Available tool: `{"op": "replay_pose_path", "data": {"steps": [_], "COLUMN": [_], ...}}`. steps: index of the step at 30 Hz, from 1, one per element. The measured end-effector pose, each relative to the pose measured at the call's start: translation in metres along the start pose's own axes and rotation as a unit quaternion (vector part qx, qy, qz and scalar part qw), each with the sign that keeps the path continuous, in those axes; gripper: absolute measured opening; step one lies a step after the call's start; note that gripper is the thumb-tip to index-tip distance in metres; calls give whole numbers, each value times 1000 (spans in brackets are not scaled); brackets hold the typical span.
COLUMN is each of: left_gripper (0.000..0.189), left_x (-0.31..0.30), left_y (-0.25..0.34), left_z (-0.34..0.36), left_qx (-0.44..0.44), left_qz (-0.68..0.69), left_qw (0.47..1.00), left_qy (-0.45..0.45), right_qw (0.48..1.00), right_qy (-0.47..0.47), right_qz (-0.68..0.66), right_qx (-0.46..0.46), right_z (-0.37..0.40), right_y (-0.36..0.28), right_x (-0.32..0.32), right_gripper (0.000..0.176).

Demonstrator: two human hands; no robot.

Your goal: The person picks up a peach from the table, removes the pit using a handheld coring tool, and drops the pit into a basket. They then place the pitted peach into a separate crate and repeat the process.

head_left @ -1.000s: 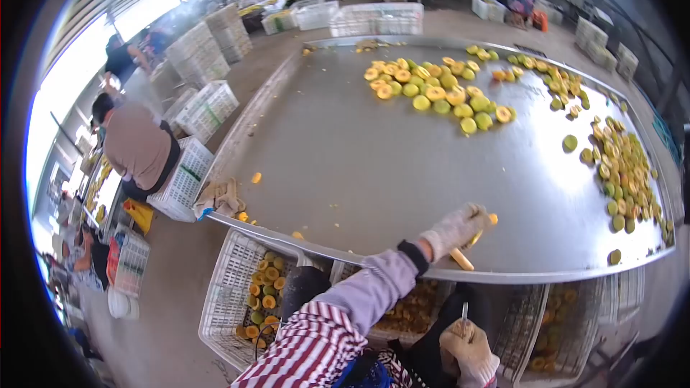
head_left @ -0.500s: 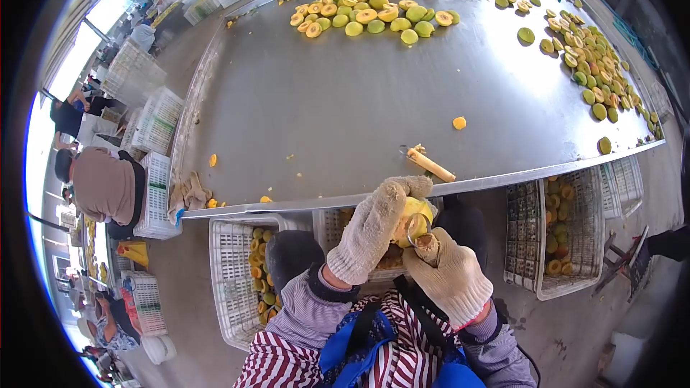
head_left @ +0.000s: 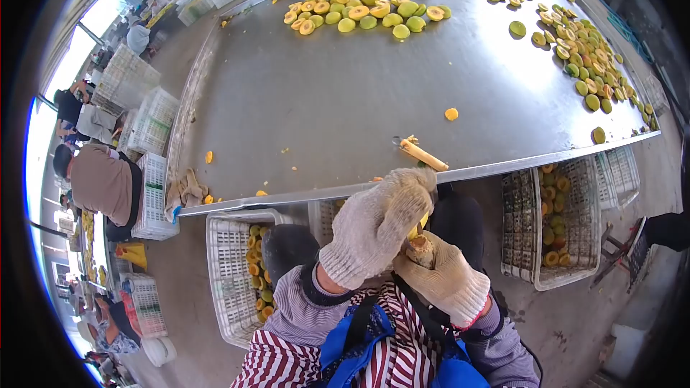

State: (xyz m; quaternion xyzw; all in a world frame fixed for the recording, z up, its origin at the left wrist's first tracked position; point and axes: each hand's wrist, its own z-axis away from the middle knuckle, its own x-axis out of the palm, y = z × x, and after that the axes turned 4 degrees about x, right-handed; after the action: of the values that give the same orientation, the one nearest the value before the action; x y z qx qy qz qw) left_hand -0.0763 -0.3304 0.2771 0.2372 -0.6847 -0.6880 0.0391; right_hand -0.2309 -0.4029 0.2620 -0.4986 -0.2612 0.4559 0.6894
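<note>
My left hand [head_left: 377,230], in a knitted glove, is closed around a yellow peach [head_left: 423,223]; the glove's back hides most of the fruit. My right hand [head_left: 449,284], also gloved, grips a pitting tool [head_left: 420,250] by its worn wooden handle, with the handle's end pointing up. The tool's metal part is against the peach, largely hidden between the hands. Both hands are close together above my lap, just in front of the table edge. Beyond them on the table lies a second wooden-handled tool [head_left: 424,154] with a metal loop at its left end.
The metal table [head_left: 316,115] bears a group of peach halves [head_left: 366,11] at the back and a long pile [head_left: 589,57] along the right. Crates with fruit stand under its edge at left [head_left: 237,280] and right [head_left: 553,244]. Co-workers [head_left: 104,179] sit at far left.
My left hand has turned over the peach, so its back now covers more of the fruit. My right hand has shifted slightly left with the tool. The view has moved a little.
</note>
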Motion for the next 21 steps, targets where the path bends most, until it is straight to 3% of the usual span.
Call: {"op": "replay_pose_path", "data": {"steps": [2, 3, 5, 6, 7, 9, 11, 13, 14, 15, 18, 20, 21], "left_gripper": [56, 56, 45, 38, 38, 30, 24, 22, 20, 20, 19, 19, 19], "left_x": [14, 24, 45, 46, 38, 17, 10, 7, 6, 4, -3, -5, -5], "left_y": [9, 5, -8, -8, -6, 2, 14, 16, 16, 17, 23, 26, 24], "left_z": [10, 13, 24, 30, 28, 23, 14, 11, 4, 1, 2, 1, 2], "left_qx": [56, 57, 150, 97, 98, -51, -88, 101, 218, 219, 142, 9, 7], "left_qz": [275, 273, 277, 301, 303, 307, 290, 51, -53, -52, -23, 15, 15], "left_qw": [955, 956, 922, 921, 921, 945, 949, 992, 971, 971, 989, 999, 999], "left_qy": [94, 91, 225, 228, 224, 100, 86, 58, 86, 84, 24, -34, -32], "right_qw": [997, 998, 988, 983, 972, 957, 931, 934, 923, 911, 921, 912, 904], "right_qy": [-36, -34, -88, -106, -138, -166, -218, -206, -230, -253, -240, -252, -261], "right_qz": [-24, -26, -85, -103, -126, -147, -213, -218, -244, -270, -236, -254, -272], "right_qx": [57, 55, 92, 105, 144, 188, 202, 194, 188, 181, 194, 200, 202], "right_z": [4, 3, 3, 3, 3, 7, 9, 12, 12, 12, 16, 15, 14], "right_y": [-16, -15, -13, -13, -15, -18, -22, -23, -19, -17, -22, -14, -12], "right_x": [-7, -9, -10, -10, -12, -16, -21, -22, -24, -25, -20, -19, -20], "right_gripper": [29, 29, 29, 29, 29, 30, 29, 28, 27, 28, 29, 28, 28]}}
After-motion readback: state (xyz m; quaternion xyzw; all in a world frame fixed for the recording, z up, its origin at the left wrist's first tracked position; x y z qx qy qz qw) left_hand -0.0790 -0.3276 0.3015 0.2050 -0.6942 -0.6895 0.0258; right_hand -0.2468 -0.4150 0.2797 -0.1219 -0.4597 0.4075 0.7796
